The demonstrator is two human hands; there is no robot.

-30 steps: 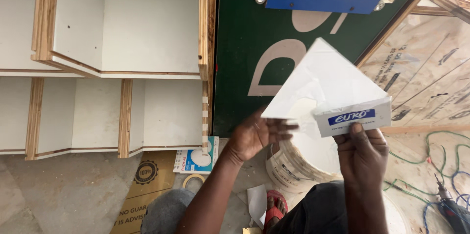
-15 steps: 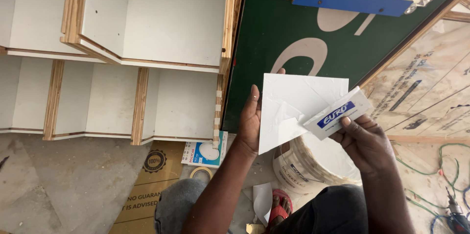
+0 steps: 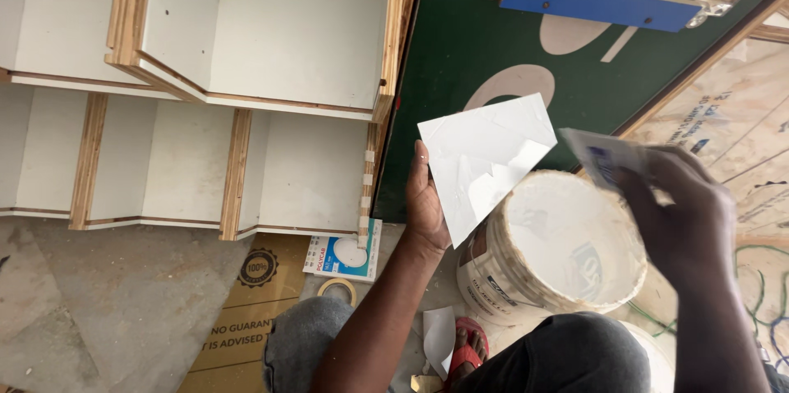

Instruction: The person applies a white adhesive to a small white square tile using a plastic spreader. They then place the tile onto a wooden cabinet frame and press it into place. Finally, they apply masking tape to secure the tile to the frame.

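The fingers of the left hand (image 3: 427, 204) are closed along the left edge of a white angular sheet piece (image 3: 485, 159), a flat offcut like laminate with patches of peeled film, and they hold it up with its face toward the camera. Its long axis runs from the lower point, near the wrist, up and to the right toward the upper corner. The right hand (image 3: 678, 212) is just to the right of this piece, and its fingers grip a small white and blue flat pack (image 3: 604, 159); it is blurred, so I cannot tell exactly how the fingers lie around it. The pack is near the right corner of the sheet, apart from it, so the right hand is the nearer one to that free edge. Below and between both hands stands a white plastic bucket (image 3: 559, 253) with a stained lid. Behind them leans a dark green board (image 3: 493, 39) with a blue bar (image 3: 600, 2) at the top. To the left are white plywood panels (image 3: 271, 31) with bare wooden edges. On the floor lie a roll of tape (image 3: 337, 288) and a small printed box (image 3: 345, 253).
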